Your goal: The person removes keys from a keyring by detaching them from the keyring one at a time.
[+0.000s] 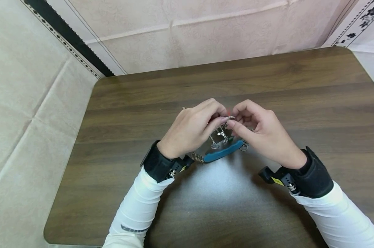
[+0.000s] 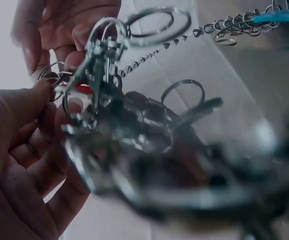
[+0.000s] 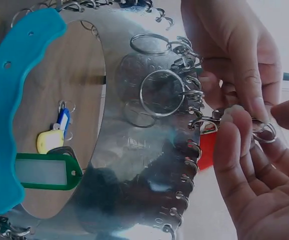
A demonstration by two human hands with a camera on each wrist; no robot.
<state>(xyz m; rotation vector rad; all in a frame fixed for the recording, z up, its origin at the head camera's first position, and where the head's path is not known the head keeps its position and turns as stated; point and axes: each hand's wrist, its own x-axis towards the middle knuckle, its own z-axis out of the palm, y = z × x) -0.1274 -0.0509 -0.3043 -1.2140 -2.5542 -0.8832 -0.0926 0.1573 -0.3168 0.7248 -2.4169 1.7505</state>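
Observation:
A shiny metal plate (image 3: 107, 185) with a blue handle (image 1: 223, 152) carries small hooks and rings along its edge. At its far side, my left hand (image 1: 190, 129) pinches a key ring (image 3: 264, 131) between thumb and fingers. Facing it, my right hand (image 1: 261, 132) grips the same ring and its clasp with the fingertips. Part of a red tag (image 3: 208, 147) shows beneath the fingers. Loose rings (image 3: 162, 92) lie over the plate. In the left wrist view, blurred metal clasps (image 2: 104, 60) hang close to the lens and hide part of the work.
Through the plate's cutout show a green key tag (image 3: 49, 171), a yellow tag (image 3: 50, 141) and a blue tag (image 3: 62, 121). A chain (image 1: 197, 157) hangs at the handle's left end. The wooden table (image 1: 128, 113) meets a light cloth (image 1: 205, 41) behind it.

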